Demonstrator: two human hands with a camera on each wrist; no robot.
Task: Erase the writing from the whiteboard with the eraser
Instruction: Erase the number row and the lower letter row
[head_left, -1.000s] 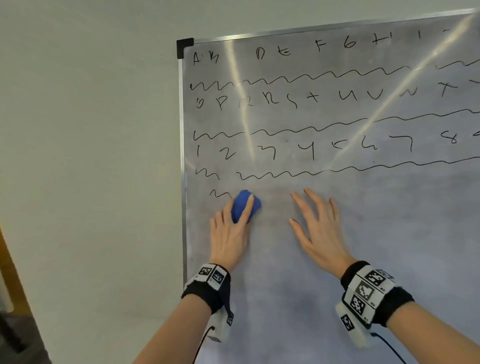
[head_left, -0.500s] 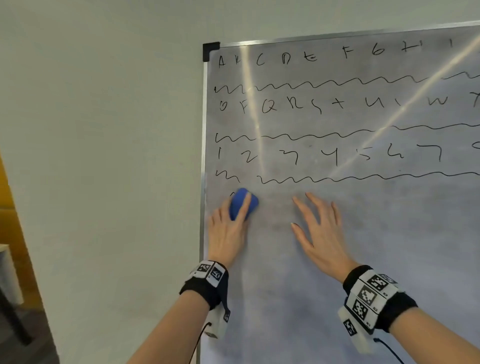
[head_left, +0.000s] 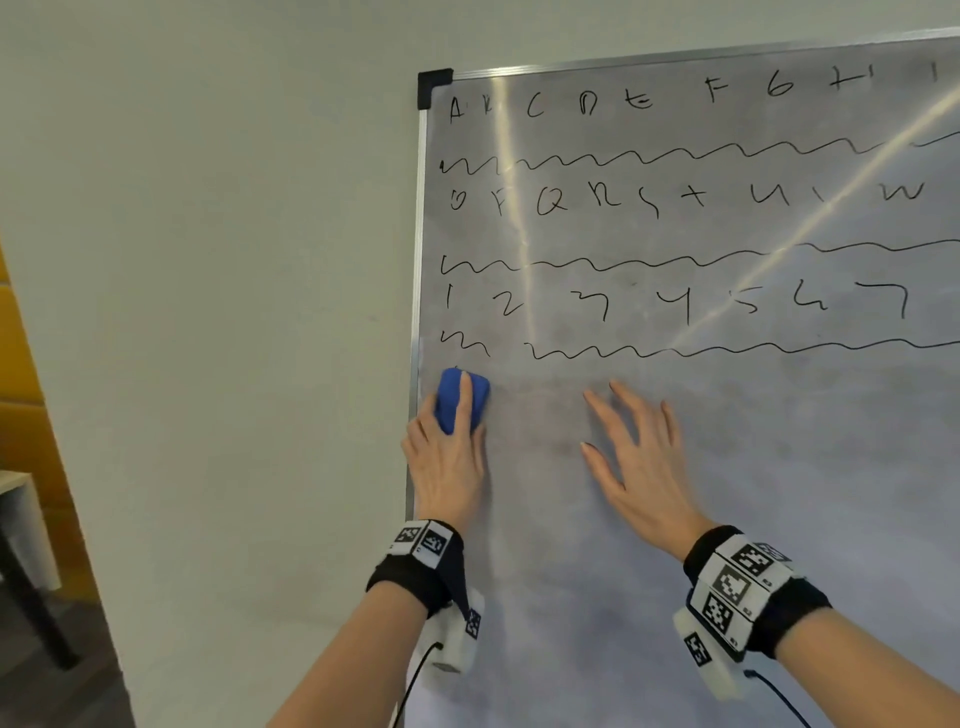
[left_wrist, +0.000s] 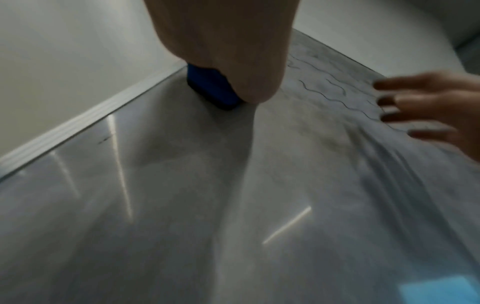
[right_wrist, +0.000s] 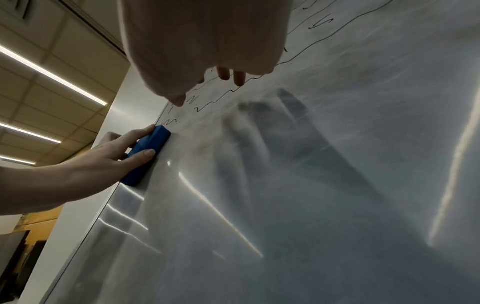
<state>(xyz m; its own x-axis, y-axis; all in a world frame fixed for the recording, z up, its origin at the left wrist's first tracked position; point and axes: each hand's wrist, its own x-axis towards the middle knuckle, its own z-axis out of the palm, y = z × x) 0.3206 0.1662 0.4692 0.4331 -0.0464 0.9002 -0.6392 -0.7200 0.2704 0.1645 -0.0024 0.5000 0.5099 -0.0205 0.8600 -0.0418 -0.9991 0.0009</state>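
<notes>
The whiteboard (head_left: 727, 545) carries rows of black letters, digits and wavy lines across its upper half; the lower part is smudged grey. My left hand (head_left: 449, 462) grips the blue eraser (head_left: 448, 402) and presses it on the board right at the left frame, just under a short squiggle (head_left: 465, 344). The right wrist view shows the eraser (right_wrist: 148, 152) with the thumb at its side and a finger along its top. The left wrist view shows the eraser (left_wrist: 210, 86) under the palm. My right hand (head_left: 639, 462) lies flat on the board with fingers spread, below the lowest wavy line (head_left: 727, 351).
The board's metal frame (head_left: 417, 260) runs down beside the eraser, with a black corner cap (head_left: 434, 85) at the top. A plain wall (head_left: 208, 312) lies to the left. A yellow panel and a pale piece of furniture (head_left: 21, 519) stand at the far lower left.
My left hand slid the eraser left to the board's frame, wiping away the short squiggle there. The right hand stayed put. My view turned left.
</notes>
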